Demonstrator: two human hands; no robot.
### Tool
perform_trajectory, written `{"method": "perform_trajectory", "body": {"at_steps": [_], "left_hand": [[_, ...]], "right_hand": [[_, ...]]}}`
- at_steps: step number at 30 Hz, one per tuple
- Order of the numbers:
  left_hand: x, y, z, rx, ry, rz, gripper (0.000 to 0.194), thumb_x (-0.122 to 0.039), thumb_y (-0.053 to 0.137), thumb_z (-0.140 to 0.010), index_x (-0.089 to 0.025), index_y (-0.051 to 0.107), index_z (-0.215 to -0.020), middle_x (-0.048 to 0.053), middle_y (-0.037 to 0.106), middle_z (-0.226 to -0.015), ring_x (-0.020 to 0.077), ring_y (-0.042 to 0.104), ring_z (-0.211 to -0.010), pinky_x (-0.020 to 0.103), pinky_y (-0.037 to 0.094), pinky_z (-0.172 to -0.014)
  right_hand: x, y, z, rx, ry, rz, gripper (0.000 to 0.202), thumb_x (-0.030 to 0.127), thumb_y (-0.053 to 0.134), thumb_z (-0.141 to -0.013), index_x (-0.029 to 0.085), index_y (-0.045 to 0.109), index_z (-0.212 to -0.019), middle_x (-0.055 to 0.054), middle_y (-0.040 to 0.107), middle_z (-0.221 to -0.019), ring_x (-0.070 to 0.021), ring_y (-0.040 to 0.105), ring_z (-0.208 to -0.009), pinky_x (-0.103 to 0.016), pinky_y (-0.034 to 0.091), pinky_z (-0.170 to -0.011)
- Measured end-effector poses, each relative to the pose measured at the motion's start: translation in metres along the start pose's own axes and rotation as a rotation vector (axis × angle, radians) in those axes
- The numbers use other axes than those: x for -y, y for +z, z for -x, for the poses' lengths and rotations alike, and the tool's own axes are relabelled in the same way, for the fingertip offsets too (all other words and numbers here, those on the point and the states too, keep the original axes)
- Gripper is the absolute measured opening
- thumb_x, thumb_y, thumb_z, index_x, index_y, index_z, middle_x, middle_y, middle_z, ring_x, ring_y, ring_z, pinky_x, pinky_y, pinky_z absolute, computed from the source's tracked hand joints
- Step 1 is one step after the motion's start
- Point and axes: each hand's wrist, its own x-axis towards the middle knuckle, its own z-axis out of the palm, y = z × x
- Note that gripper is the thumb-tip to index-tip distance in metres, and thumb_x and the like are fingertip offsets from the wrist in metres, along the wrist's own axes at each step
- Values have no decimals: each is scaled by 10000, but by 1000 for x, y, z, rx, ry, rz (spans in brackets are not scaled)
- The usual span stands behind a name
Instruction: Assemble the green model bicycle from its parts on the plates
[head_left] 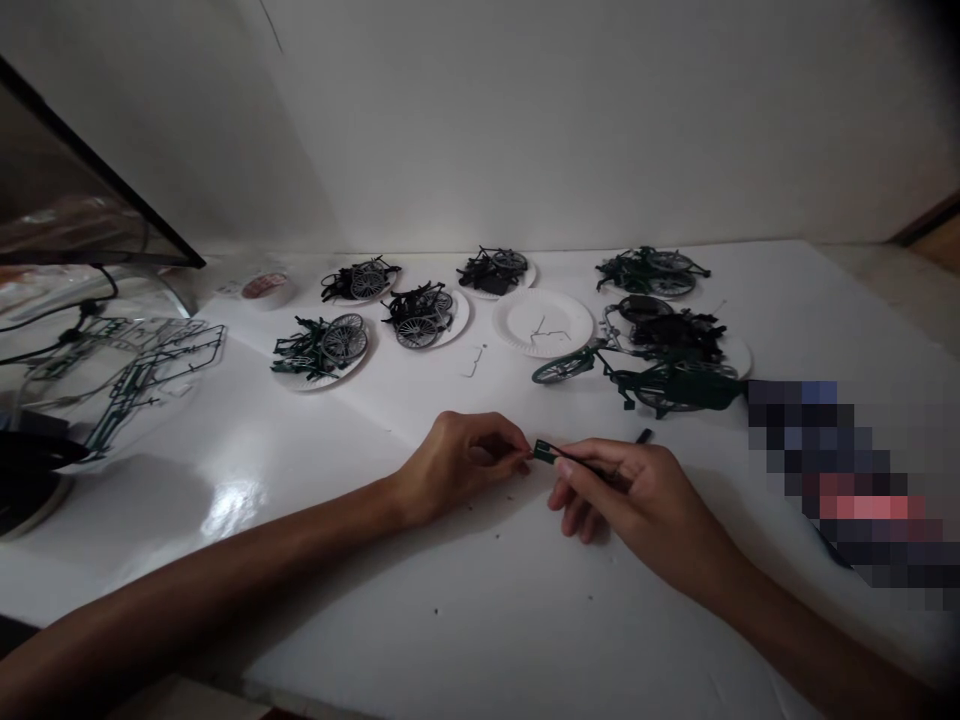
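1. Head view, left hand point(457, 462): it is rested on the white worktop point(480, 620) near the middle, with the fingers curled and the fingertips pinched on the near end of a small dark green part point(543, 451).
2. Head view, right hand point(637, 490): it is laid just right of the left hand, with the grip closed around a thin dark tool point(600, 466), whose black end is seen beyond the knuckles; the tool's tip is met by the green part.
3. Small dark green part: it is held between the two hands, just above the worktop; its exact shape cannot be told.
4. Partly built green model bicycle point(637, 378): it is laid on its side behind the right hand, apart from it.
5. Near-empty paper plate point(543, 322): it is set behind the hands, with only a few thin wire-like bits on it.
6. Plates of dark bicycle parts: one at left point(321, 350), one beside it point(421, 315), two further back point(361, 280) point(495, 270), and two piles at right point(651, 270) point(679, 335).
7. Green parts frame point(142, 370): it is laid at the far left under clear wrapping.
8. Roll of tape point(264, 286): it is placed at the back left, near the wall.
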Motion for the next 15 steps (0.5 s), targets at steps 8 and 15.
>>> {"method": "perform_trajectory", "body": {"at_steps": [8, 15], "left_hand": [[-6, -1, 2, 20, 74, -182, 112, -216, 669, -895, -118, 705, -934, 74, 755, -880, 162, 722, -800, 236, 570, -732], [-7, -5, 3, 56, 155, -243, 107, -190, 644, -918, -132, 720, -966, 82, 750, -941, 169, 709, -852, 264, 567, -781]], "right_hand": [[3, -1, 2, 30, 22, -23, 290, 412, 612, -940, 163, 680, -809, -21, 689, -665, -114, 641, -509, -215, 491, -466], [2, 0, 3, 34, -13, 5, 300, 402, 590, -955, 170, 667, -781, -21, 681, -664, -109, 633, -518, -208, 489, -464]]}}
